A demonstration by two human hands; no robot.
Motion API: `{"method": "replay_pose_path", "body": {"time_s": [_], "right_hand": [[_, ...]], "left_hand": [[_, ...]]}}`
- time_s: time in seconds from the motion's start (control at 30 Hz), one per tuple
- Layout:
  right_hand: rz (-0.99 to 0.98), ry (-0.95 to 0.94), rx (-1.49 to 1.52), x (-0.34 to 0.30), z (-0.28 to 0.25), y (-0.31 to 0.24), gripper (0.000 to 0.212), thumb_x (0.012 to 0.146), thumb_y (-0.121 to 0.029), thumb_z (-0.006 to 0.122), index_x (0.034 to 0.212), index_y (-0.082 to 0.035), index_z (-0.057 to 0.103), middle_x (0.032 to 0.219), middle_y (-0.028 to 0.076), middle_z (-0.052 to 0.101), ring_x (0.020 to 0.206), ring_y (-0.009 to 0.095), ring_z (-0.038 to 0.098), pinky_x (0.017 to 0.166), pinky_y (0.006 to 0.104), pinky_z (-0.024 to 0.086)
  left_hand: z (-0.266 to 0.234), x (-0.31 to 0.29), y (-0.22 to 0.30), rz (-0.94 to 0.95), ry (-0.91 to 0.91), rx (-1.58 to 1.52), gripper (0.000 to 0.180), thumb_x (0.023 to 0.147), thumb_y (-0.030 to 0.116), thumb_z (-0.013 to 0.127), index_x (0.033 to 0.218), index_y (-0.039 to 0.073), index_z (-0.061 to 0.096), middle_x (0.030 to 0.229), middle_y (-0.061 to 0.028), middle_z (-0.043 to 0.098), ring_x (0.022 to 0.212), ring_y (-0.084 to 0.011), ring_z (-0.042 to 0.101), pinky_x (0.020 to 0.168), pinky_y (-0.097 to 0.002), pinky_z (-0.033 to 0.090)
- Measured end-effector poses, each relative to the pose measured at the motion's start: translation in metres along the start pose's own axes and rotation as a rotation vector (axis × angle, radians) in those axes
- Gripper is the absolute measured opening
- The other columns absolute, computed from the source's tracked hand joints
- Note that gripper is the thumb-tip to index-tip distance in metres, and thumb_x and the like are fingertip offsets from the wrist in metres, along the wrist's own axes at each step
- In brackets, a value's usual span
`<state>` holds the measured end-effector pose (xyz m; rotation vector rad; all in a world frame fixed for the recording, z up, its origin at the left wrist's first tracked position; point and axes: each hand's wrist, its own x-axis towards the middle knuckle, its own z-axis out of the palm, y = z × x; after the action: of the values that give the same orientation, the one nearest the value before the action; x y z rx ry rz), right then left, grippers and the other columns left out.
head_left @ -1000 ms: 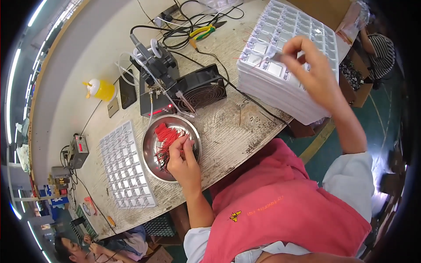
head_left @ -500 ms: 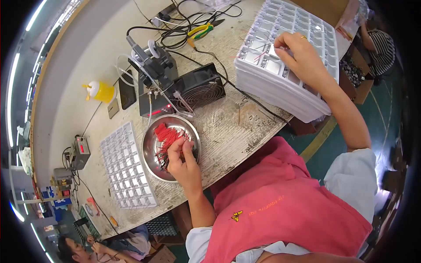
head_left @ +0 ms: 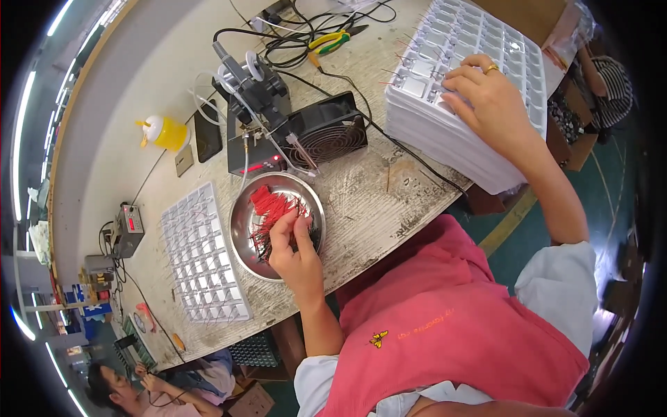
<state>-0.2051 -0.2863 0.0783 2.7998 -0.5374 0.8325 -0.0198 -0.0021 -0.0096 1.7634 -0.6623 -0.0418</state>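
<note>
My left hand [head_left: 297, 254] is over a round metal bowl [head_left: 238, 254], thumb and forefinger pinched together. Anything between those fingertips is too small to make out. Short red wires [head_left: 272, 208] lie heaped in the bowl, with darker ones beside them. At the right, my right hand [head_left: 497, 104] rests on the top of a stack of white plastic trays [head_left: 445, 142], its fingers curled down into a pocket. Those fingertips hide what they grip. Beside them, white square parts [head_left: 415, 85] with thin red wires sit in the nearest pockets.
A soldering unit [head_left: 258, 101] and a black fan [head_left: 330, 132] stand behind the bowl. Another white tray of wired parts [head_left: 233, 285] lies at the left. Pliers [head_left: 330, 43], tangled cables, a phone [head_left: 207, 135] and a yellow bottle [head_left: 165, 133] are farther back. Another person sits at lower left.
My right hand has flattened and lowered onto the tray, its fingers reaching farther over the pocket. My left hand keeps its pinch above the bowl. The whole view has shifted slightly.
</note>
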Motion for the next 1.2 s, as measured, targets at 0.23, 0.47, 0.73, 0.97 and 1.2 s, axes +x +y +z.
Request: {"method": "replay_pose_path", "body": {"time_s": [0.23,0.47,0.73,0.97,1.2], "right_hand": [[0.065,-0.035,-0.001,0.004,-0.007,-0.011,0.019,0.082,-0.021,0.069,0.081,-0.003,0.061,0.096,0.008,0.058,0.101,0.027,0.053,0.078,0.0378,0.05],[0.127,-0.193,0.273,0.008,-0.001,0.012,0.022,0.082,-0.023,0.07,0.084,-0.004,0.059,0.095,0.01,0.056,0.1,0.03,0.049,0.087,0.0391,0.042],[0.181,-0.134,0.36,0.003,-0.015,-0.003,0.019,0.083,-0.017,0.067,0.087,-0.004,0.054,0.098,0.01,0.056,0.105,0.026,0.046,0.093,0.0373,0.037],[0.239,-0.072,0.95,-0.013,-0.021,-0.078,0.016,0.085,-0.011,0.067,0.089,-0.002,0.055,0.089,0.011,0.061,0.082,0.023,0.062,0.076,0.0325,0.049],[0.446,-0.337,1.39,-0.005,0.045,-0.124,0.024,0.093,-0.016,0.061,0.106,0.0,0.05,0.081,0.01,0.068,0.076,0.016,0.068,0.066,0.0298,0.05]], "left_hand": [[-0.004,0.001,0.0,-0.009,0.003,0.023,0.015,0.093,0.003,0.059,0.107,-0.003,0.061,0.09,-0.0116,0.069,0.079,-0.0154,0.068,0.07,-0.0258,0.052],[0.0,0.002,0.0,0.045,0.003,0.04,0.017,0.094,0.006,0.06,0.109,-0.002,0.06,0.086,-0.0096,0.07,0.07,-0.0099,0.061,0.06,-0.0222,0.045],[0.002,0.003,-0.002,0.096,0.011,0.042,0.018,0.095,0.009,0.06,0.11,0.0,0.06,0.084,-0.0074,0.07,0.063,-0.0049,0.055,0.052,-0.0183,0.038],[0.004,0.002,0.008,0.013,-0.041,0.028,0.017,0.093,0.004,0.061,0.108,-0.002,0.06,0.087,-0.0115,0.07,0.08,-0.0159,0.069,0.071,-0.0259,0.052],[0.012,0.007,0.009,0.145,-0.032,0.101,0.012,0.088,0.003,0.066,0.099,-0.001,0.065,0.088,-0.0116,0.069,0.077,-0.019,0.066,0.07,-0.0296,0.051]]}}
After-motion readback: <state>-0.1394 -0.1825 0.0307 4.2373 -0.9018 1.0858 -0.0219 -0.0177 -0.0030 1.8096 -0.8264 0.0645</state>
